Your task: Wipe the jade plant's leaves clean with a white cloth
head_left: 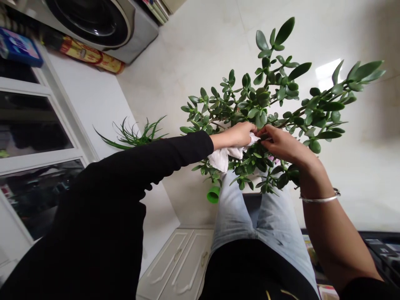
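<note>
A leafy jade plant (275, 96) spreads in front of me, above my light-blue jeans (265, 225). My left hand (239, 134) is closed on a white cloth (223, 156), which it presses against a leaf near the plant's middle. Beside it, my right hand (281, 143), with a silver bangle (321, 198) on the wrist, pinches a leaf or stem. The two hands almost touch. The plant's pot is hidden behind leaves and my legs.
A spiky green plant (134, 135) stands at the left. A small green cup-like object (213, 194) shows below the cloth. A washing machine (100, 23) is at the top left, glass cabinet doors (31, 137) at the left, and white cabinet doors (178, 262) below. The floor is pale tile (206, 46).
</note>
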The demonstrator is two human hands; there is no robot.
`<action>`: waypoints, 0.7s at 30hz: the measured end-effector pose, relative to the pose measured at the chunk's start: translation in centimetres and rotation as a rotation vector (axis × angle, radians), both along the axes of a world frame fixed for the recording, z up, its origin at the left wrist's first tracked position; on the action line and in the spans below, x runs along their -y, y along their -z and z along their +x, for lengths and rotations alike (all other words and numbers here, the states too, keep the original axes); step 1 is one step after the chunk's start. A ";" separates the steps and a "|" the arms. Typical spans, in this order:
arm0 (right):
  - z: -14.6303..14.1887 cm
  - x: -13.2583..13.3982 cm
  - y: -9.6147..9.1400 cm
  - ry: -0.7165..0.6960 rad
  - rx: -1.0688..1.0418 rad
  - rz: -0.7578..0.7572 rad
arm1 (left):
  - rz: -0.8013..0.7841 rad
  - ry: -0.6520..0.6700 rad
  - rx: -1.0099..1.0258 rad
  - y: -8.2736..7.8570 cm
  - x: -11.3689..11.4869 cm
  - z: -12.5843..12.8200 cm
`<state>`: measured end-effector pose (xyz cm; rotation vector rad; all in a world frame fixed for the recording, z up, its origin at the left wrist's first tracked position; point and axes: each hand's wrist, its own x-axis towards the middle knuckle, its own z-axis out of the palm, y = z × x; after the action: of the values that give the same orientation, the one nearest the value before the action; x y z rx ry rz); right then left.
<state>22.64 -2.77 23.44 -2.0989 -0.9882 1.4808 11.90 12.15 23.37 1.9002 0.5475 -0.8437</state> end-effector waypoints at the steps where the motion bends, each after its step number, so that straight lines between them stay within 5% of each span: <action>1: 0.0 -0.1 -0.1 0.009 -0.004 0.012 | -0.005 -0.007 -0.003 0.1 0.1 0.0; 12: -0.4 -0.4 -0.7 -0.129 0.108 -0.071 | -0.040 -0.174 -0.077 -0.1 0.9 0.0; 21: -0.3 -0.5 -1.2 -0.166 0.099 -0.103 | -0.037 -0.147 -0.193 -2.0 0.2 0.2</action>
<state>22.31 -2.25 24.66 -2.2279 -1.1714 1.5492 12.11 11.91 25.39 1.7323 0.7740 -0.9392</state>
